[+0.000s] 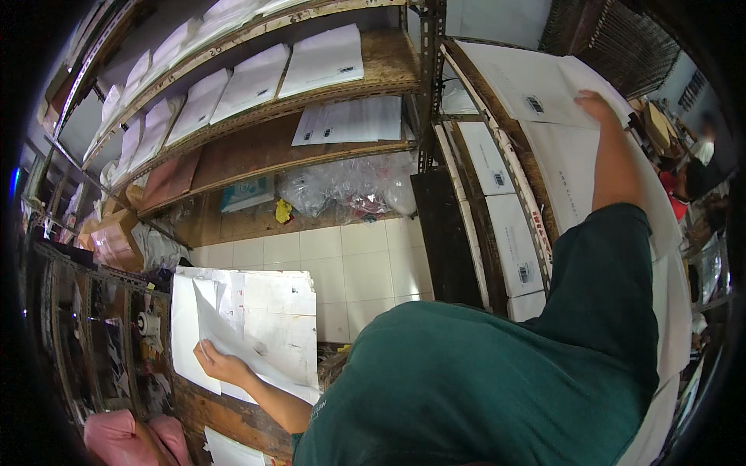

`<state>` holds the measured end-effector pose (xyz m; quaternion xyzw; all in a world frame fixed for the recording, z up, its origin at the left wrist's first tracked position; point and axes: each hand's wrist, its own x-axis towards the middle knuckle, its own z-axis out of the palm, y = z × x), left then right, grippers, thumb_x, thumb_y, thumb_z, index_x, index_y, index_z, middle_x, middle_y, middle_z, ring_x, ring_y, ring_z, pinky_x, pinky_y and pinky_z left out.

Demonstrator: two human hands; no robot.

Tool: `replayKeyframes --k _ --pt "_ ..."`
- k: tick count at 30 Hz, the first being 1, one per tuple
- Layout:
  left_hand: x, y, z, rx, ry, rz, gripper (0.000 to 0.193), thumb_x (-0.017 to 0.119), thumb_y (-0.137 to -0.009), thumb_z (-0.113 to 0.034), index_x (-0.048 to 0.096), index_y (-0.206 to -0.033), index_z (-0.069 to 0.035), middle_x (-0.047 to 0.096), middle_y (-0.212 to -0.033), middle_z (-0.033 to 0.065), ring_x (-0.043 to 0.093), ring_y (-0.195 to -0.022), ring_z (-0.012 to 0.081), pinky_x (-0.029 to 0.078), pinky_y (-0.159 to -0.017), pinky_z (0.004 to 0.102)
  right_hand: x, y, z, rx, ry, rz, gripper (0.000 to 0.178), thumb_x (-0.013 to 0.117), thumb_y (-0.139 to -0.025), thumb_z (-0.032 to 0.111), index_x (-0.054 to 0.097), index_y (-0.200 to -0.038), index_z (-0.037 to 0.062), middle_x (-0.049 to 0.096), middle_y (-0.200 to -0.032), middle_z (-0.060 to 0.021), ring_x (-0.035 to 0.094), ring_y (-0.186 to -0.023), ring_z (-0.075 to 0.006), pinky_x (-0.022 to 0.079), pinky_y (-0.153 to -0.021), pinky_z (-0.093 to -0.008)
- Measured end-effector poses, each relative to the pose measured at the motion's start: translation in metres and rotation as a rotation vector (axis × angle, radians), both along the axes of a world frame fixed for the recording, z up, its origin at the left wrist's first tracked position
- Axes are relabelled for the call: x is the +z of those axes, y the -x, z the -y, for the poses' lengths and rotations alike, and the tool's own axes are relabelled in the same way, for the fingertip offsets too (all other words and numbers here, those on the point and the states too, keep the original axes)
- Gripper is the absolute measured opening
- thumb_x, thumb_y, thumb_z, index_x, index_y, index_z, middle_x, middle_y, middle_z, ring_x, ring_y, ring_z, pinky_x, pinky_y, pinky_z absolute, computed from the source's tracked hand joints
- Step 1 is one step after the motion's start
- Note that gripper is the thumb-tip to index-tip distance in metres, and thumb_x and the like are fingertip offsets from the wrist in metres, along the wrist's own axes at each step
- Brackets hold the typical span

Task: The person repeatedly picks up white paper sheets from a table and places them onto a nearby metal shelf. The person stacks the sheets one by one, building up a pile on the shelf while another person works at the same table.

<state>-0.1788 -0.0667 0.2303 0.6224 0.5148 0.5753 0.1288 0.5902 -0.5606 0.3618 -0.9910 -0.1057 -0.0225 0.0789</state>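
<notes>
My left hand [220,363] is closed on the edge of some white paper sheets [252,353], bent up over a low board-topped stand at the lower left. More white paper [186,330] lies flat beside them. At the upper right, my right arm reaches across a shelf of printed paper stacks. There my right hand [597,106] has its fingers curled on a white paper sheet [579,76] at the far end, whose surface looks bent. A nearer paper stack [563,159] lies next to it.
A metal-framed rack [373,87] ahead holds several paper stacks. Clear plastic bags [350,186] lie on its bottom board. Lower paper stacks [513,241] fill the right shelf. A person in pink [113,439] is at lower left, and another person [703,163] at far right.
</notes>
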Motion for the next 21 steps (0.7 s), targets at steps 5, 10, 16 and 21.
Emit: replayKeyframes --k 5,10,16,21 --pt "0.037 -0.003 0.022 -0.116 0.045 0.067 0.026 0.048 -0.093 -0.017 0.057 -0.096 0.007 0.059 -0.086 0.0127 0.052 -0.079 0.0202 0.044 -0.075 0.0312 -0.012 0.020 -0.053 -0.022 0.151 -0.010 0.054 0.054 -0.083 0.037 0.048 -0.131 0.0137 0.043 -0.138 -0.0111 0.041 -0.126 -0.0268 0.032 -0.105 -0.0372" --pt "0.054 -0.021 0.000 -0.258 -0.093 -0.029 0.022 0.050 -0.091 -0.010 0.059 -0.100 0.008 0.062 -0.089 0.0142 0.056 -0.082 0.0203 0.044 -0.077 0.0301 0.036 -0.009 -0.140 0.218 -0.077 0.242 0.049 0.055 -0.085 0.028 0.048 -0.130 0.0090 0.044 -0.136 -0.0130 0.040 -0.127 -0.0284 0.031 -0.105 -0.0356" --pt "0.090 -0.085 -0.008 -0.498 -0.205 -0.080 0.020 0.051 -0.089 -0.004 0.062 -0.104 0.003 0.061 -0.089 0.0128 0.058 -0.084 0.0208 0.044 -0.076 0.0298 0.151 0.341 -0.379 0.682 -0.656 -0.314 0.042 0.058 -0.081 0.007 0.053 -0.122 -0.0009 0.063 -0.101 -0.0111 0.058 -0.081 -0.0179 0.049 -0.075 -0.0309" --pt "0.081 -0.110 0.030 -0.592 -0.284 -0.121 0.027 0.056 -0.082 -0.003 0.063 -0.108 -0.007 0.058 -0.084 0.0117 0.058 -0.071 0.0276 0.046 -0.060 0.0347 0.032 0.471 -0.433 1.528 -0.503 -0.355 0.056 0.042 -0.089 0.056 0.059 -0.118 0.0105 0.064 -0.077 -0.0114 0.058 -0.058 -0.0176 0.049 -0.057 -0.0287"
